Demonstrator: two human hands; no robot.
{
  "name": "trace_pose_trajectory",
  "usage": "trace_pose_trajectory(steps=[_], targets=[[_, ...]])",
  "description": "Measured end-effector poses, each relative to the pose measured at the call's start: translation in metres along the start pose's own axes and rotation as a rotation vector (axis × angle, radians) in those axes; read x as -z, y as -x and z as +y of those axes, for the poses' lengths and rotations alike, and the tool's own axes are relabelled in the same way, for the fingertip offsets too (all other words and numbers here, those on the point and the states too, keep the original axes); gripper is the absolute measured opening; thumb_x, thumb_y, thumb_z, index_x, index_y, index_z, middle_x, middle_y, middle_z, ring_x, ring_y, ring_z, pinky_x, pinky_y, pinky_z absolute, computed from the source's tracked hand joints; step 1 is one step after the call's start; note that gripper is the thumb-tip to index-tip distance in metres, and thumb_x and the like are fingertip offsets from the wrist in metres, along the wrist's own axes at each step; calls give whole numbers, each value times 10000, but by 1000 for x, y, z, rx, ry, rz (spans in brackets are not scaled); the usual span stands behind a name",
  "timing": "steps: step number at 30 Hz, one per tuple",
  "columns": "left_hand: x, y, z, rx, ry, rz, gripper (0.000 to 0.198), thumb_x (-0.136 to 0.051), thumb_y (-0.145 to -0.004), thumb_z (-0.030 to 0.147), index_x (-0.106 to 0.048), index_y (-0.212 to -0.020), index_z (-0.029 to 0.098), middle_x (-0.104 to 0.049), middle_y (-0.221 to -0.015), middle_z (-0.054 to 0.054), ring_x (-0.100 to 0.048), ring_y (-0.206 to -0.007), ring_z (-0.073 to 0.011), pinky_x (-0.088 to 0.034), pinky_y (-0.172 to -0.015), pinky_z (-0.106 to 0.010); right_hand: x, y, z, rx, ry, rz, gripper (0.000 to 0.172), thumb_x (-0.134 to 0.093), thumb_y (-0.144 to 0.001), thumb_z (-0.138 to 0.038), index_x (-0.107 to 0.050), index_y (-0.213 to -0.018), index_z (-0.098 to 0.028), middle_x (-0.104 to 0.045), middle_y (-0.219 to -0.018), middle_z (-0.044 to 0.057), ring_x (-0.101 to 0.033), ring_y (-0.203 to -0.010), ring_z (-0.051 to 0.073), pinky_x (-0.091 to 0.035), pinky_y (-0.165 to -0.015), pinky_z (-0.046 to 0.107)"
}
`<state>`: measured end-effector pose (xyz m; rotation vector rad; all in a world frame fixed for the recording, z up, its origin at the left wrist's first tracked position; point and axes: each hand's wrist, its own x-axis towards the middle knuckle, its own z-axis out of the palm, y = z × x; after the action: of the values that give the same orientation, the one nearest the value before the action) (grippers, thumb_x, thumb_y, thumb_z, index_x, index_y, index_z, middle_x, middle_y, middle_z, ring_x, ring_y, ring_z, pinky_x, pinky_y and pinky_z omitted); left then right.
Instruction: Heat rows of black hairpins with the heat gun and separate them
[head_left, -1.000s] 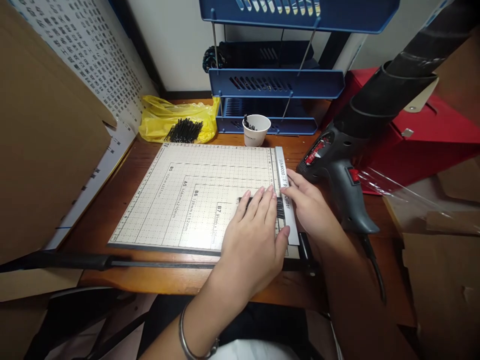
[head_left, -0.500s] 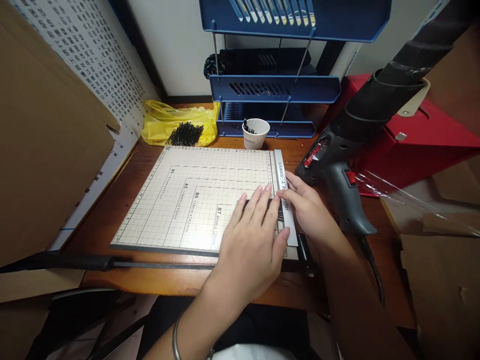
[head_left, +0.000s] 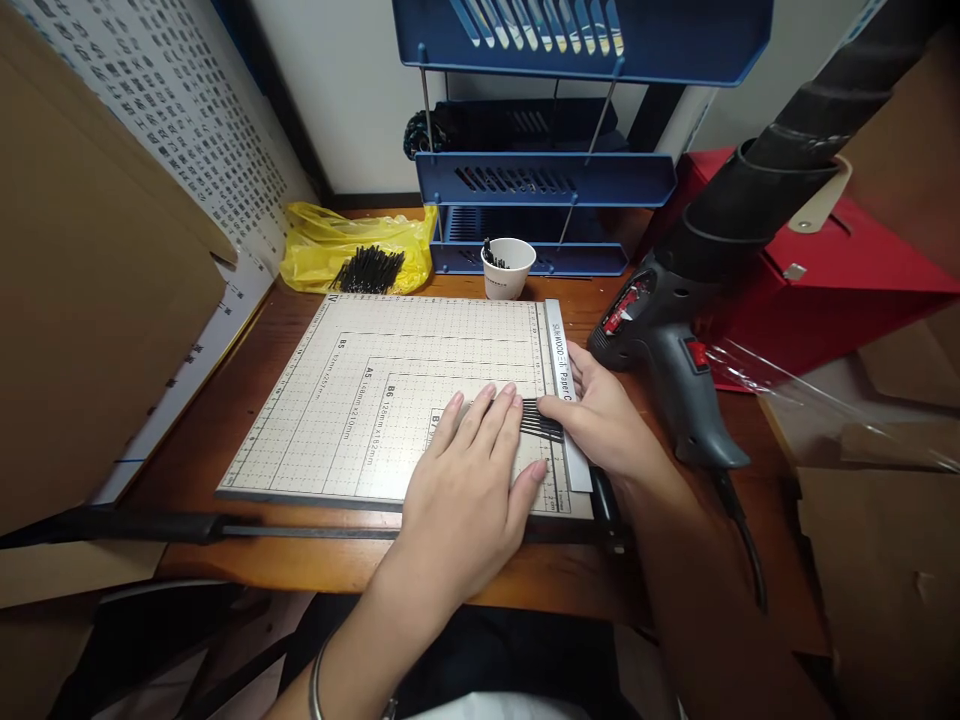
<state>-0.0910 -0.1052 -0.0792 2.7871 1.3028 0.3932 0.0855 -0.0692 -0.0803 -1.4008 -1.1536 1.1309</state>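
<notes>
My left hand (head_left: 469, 470) lies flat, palm down, on the board of a paper cutter (head_left: 420, 340), fingers stretched out. It partly covers a row of thin black tube-like pieces (head_left: 538, 420), which lie side by side with their ends toward the metal strip (head_left: 562, 370). At that strip, my right hand (head_left: 607, 415) has its thumb across the strip and on the ends of the black pieces. Its other fingers curl along the outer edge, partly hidden. The cutter's blade arm (head_left: 300, 531) is swung out along the front, its black handle at the left.
Behind the cutter stand a paper cup (head_left: 508, 277) of black pieces, a yellow bag (head_left: 315, 250) with a black bundle (head_left: 369, 270), and a blue tray rack (head_left: 547, 180). A heat gun (head_left: 679, 340) and red box (head_left: 847, 290) are at right, cardboard (head_left: 97, 260) at left.
My left hand has slid left, away from the strip, uncovering more of the black pieces. My right thumb has moved slightly left onto their ends.
</notes>
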Motion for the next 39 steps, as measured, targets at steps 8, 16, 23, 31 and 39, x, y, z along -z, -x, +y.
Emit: trace_pose_trajectory(steps=[8, 16, 23, 31, 39], targets=[[0, 1, 0, 6, 1, 6, 609, -259, -1108, 451, -378, -1564, 66, -366, -1647, -87, -306, -1541, -254, -152, -1297, -470, 6, -2, 3, 18, -3, -10, 640, -662, -645, -162, -579, -1279, -176, -682, -1247, 87, -658, -1126, 268, -517, -1063, 486], [0, 0, 0, 5, 7, 8, 609, -252, -1109, 456, -382, -1563, 72, -363, -1648, -81, -303, -1542, -260, -166, -1295, -489, 4, -1, -9, -51, -281, -50, 567, -641, -644, -142, -587, -1208, -154, -669, -1327, 112, -627, -1264, 263, -486, -1151, 440], [1, 2, 0, -19, 39, 49, 595, -303, -1107, 446, -358, -1574, 81, -346, -1657, -73, -278, -1552, -250, -129, -1301, -474, 11, 5, -6, -23, -198, -141, 1093, -642, -660, -135, -131, -1620, -245, -164, -1704, 43, -335, -1529, 213, -332, -1271, 416], [10, 13, -4, -155, 121, 67, 444, -360, -1105, 430, -594, -1371, 162, -435, -1616, 4, -250, -1562, -222, -62, -1314, -459, 9, 3, -9, -98, -159, -102, 1111, -580, -690, -176, -17, -1644, -261, -145, -1707, 8, -243, -1567, 198, -195, -1313, 450], [7, 10, -3, -177, 104, 52, 468, -352, -1106, 445, -572, -1409, 165, -449, -1606, 8, -284, -1550, -237, -63, -1317, -495, 8, 3, -13, -125, -165, -63, 1073, -551, -696, -154, -55, -1643, -238, -181, -1700, 8, -240, -1567, 194, -191, -1314, 445]])
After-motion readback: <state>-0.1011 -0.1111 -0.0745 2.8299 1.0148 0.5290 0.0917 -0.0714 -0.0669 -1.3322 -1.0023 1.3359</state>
